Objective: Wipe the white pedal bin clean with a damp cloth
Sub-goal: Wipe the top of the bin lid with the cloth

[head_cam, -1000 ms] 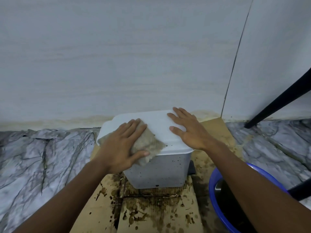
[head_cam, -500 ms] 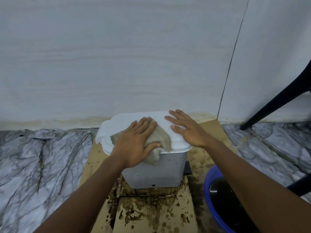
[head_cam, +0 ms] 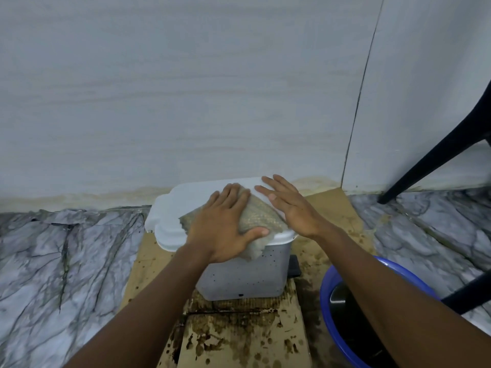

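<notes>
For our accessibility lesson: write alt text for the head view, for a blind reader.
A left hand presses a brownish cloth on the lid of the white pedal bin while the right hand rests flat beside it; a blue basin stands nearby.

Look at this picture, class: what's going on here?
A person is cleaning a white pedal bin. The left hand presses a cloth flat on the lid, while the right hand rests flat on the lid's right side, apparently steadying it. The bin's front shows dark specks. It stands on stained cardboard, beside a blue basin.
</notes>
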Tool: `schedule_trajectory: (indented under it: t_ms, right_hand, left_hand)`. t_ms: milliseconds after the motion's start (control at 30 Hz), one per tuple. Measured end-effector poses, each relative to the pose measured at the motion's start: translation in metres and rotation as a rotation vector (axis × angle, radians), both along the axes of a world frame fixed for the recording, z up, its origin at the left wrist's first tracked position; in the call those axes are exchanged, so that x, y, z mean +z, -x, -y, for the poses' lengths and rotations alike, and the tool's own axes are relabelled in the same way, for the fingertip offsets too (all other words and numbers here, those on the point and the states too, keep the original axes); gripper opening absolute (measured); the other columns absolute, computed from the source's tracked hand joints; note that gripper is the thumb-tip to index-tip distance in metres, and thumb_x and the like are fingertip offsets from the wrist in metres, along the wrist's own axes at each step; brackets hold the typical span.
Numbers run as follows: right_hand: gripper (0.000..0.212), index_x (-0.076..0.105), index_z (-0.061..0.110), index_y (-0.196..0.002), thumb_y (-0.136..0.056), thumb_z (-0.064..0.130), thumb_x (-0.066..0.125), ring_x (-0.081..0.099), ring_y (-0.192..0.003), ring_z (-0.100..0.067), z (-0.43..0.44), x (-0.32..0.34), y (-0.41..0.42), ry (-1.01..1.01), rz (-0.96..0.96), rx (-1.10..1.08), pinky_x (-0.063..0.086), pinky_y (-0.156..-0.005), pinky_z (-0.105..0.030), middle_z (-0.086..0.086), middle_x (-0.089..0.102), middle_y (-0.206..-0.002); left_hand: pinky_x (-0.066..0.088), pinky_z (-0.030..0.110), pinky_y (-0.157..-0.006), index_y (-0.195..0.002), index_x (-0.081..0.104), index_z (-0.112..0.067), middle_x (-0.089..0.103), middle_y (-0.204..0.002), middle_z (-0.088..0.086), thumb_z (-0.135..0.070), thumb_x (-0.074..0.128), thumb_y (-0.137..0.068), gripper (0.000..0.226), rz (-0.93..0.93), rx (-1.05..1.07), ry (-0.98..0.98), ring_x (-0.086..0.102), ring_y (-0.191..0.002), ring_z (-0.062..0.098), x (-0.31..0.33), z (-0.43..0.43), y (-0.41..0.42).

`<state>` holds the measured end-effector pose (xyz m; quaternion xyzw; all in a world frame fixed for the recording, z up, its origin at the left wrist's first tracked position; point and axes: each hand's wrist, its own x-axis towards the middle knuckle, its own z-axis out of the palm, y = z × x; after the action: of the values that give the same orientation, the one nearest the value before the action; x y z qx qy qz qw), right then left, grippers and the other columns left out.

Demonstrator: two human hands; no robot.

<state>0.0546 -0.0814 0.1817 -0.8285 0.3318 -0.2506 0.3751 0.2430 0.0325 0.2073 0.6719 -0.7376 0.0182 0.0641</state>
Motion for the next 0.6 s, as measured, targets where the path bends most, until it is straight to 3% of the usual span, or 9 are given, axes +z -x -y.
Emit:
schedule_trajectory:
  t_ms: [200,333,467,600]
  right_hand:
    - [0.040,0.048,0.035,-0.145,-0.109,0.022,0.039,0.007,-0.151,0.000,0.008,-0.002,0.002,0.024,-0.007,0.028,0.006,-0.125,-0.049,0.019,0.026,-0.161]
    - [0.038,0.052,0.031,-0.143,-0.109,0.021,0.038,0.013,-0.150,-0.002,0.012,-0.003,0.005,0.057,0.004,0.018,0.009,-0.125,-0.046,0.015,0.032,-0.160]
    - [0.039,0.051,0.027,-0.143,-0.108,0.017,0.038,0.009,-0.151,-0.006,0.008,-0.014,-0.003,0.094,0.068,-0.013,0.006,-0.125,-0.045,0.007,0.033,-0.160]
    - [0.039,0.052,0.030,-0.142,-0.107,0.025,0.037,0.006,-0.152,-0.005,0.009,-0.016,0.001,0.064,0.110,-0.017,0.006,-0.126,-0.044,0.009,0.033,-0.160]
  left_hand:
    - [-0.006,0.033,-0.128,-0.164,0.003,-0.027,-0.004,-0.171,-0.004,-0.093,0.015,-0.082,0.106,-0.032,-0.024,0.006,-0.008,-0.157,0.009,-0.004,-0.004,-0.018]
    - [0.004,0.032,-0.128,-0.162,0.020,-0.029,0.011,-0.168,-0.007,-0.087,0.020,-0.089,0.093,-0.112,-0.027,0.083,0.008,-0.156,0.009,-0.006,-0.021,-0.052]
    - [0.006,0.034,-0.126,-0.160,0.030,-0.023,0.023,-0.168,0.001,-0.090,0.025,-0.086,0.101,-0.087,0.094,0.120,0.017,-0.156,0.016,-0.007,-0.031,-0.064]
    - [0.001,0.035,-0.124,-0.161,0.027,-0.015,0.023,-0.168,0.009,-0.090,0.019,-0.086,0.107,-0.014,0.066,0.132,0.016,-0.157,0.023,-0.004,-0.003,-0.006]
